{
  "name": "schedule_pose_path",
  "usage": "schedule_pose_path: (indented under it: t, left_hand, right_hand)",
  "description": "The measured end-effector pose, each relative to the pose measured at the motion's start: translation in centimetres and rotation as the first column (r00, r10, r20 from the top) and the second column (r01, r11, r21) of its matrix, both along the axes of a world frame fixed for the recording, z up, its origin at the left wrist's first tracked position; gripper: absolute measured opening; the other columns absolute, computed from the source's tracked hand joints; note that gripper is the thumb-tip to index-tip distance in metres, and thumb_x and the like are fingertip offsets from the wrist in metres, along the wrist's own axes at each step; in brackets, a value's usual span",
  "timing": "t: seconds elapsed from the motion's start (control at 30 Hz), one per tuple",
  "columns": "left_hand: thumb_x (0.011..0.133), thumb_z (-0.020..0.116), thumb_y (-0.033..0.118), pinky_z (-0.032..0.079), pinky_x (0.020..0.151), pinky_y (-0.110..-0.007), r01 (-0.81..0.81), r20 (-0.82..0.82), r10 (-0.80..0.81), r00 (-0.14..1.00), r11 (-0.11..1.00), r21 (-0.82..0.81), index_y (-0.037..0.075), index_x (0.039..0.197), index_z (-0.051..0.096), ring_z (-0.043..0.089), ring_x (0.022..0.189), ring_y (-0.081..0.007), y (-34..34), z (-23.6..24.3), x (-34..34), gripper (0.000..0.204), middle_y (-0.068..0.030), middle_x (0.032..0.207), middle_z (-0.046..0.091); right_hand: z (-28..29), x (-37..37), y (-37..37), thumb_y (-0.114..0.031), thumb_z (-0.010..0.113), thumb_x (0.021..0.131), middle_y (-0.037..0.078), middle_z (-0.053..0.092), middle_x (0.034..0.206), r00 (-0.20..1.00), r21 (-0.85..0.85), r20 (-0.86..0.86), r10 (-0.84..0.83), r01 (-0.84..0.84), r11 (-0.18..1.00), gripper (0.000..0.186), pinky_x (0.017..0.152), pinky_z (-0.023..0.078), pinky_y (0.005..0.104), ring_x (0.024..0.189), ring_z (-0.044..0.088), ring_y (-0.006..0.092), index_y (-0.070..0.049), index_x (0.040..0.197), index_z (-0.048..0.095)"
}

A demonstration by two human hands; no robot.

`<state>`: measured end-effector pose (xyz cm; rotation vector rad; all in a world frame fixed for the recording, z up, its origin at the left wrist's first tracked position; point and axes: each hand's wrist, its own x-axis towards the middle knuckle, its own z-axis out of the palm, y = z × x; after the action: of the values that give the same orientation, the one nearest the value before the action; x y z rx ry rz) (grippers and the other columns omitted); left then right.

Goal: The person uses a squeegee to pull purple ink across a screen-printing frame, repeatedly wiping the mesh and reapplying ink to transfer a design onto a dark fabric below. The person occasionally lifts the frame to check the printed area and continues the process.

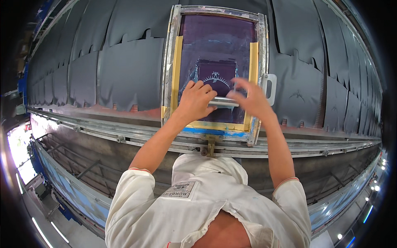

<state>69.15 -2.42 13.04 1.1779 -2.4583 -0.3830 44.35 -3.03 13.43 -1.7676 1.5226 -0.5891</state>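
A printing screen [215,37] with a dark purple mesh sits in a worn metal frame [168,62] in front of me. Pale arc-shaped artwork [215,77] shows in the mesh. Across the lower mesh lies a squeegee [225,101] with a silvery bar. My left hand [195,101] is closed around its left end, thumb on the near side and fingers on the far side. Over the right end hovers my right hand [253,99], fingers spread and slightly blurred; whether it touches the bar is hard to tell.
Dark grey cut panels [132,70] lie in rows on both sides of the frame. One panel [297,82] at right bears a faint arc print. A white handle [270,89] sticks out from the frame's right side. A metal rail [103,134] runs along the table's near edge.
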Motion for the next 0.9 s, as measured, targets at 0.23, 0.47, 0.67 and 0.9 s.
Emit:
schedule_pose_path:
  t: [0.23, 0.47, 0.67, 0.9]
  left_hand:
    - [0.067, 0.078, 0.012, 0.042, 0.077, -0.040, 0.075, 0.243, -0.083, 0.967, 0.996, 0.041, 0.014, 0.087, 0.071, 0.066, 0.082, -0.0231, 1.5, -2.6, 0.5, 0.021, -0.0003, 0.086, 0.068]
    - [0.072, 0.075, 0.014, 0.040, 0.075, -0.041, 0.031, 0.260, -0.055, 0.964, 0.995, 0.095, 0.013, 0.086, 0.073, 0.067, 0.082, -0.0259, -9.6, -0.7, 0.0, 0.014, -0.0024, 0.085, 0.071]
    - [0.072, 0.076, 0.012, 0.044, 0.081, -0.041, -0.073, 0.040, 0.072, 0.997, 0.997, 0.020, 0.015, 0.095, 0.077, 0.066, 0.089, -0.0271, -8.1, -2.1, -0.7, 0.024, -0.0032, 0.097, 0.074]
    - [0.058, 0.076, 0.001, 0.042, 0.083, -0.037, -0.109, -0.040, 0.104, 0.994, 0.981, -0.159, 0.015, 0.108, 0.072, 0.059, 0.091, -0.0206, 6.8, -1.9, 1.1, 0.052, 0.0021, 0.111, 0.072]
  right_hand:
    - [-6.6, -8.2, -1.7, -0.034, 0.066, 0.098, 0.014, 0.072, 0.094, 0.692, 0.049, -0.023, -0.721, 0.722, 0.691, 0.033, 0.083, 0.052, 0.0397, 0.087, 0.068, 0.0260, -0.005, 0.115, 0.069]
    - [-8.1, -7.3, -2.0, -0.033, 0.063, 0.100, 0.006, 0.068, 0.081, 0.684, 0.271, 0.222, -0.695, 0.641, 0.718, 0.030, 0.066, 0.050, 0.0339, 0.070, 0.065, 0.0162, -0.006, 0.111, 0.068]
    - [-7.6, -7.7, -2.2, -0.028, 0.066, 0.099, 0.003, 0.063, 0.074, 0.636, 0.295, 0.252, -0.729, 0.667, 0.684, 0.025, 0.060, 0.045, 0.0311, 0.063, 0.056, 0.0104, -0.005, 0.108, 0.070]
    - [-0.6, -5.9, -2.9, -0.023, 0.065, 0.101, -0.002, 0.056, 0.069, 0.619, 0.209, 0.334, -0.711, 0.686, 0.696, 0.020, 0.049, 0.036, 0.0269, 0.056, 0.048, 0.0054, -0.005, 0.108, 0.069]
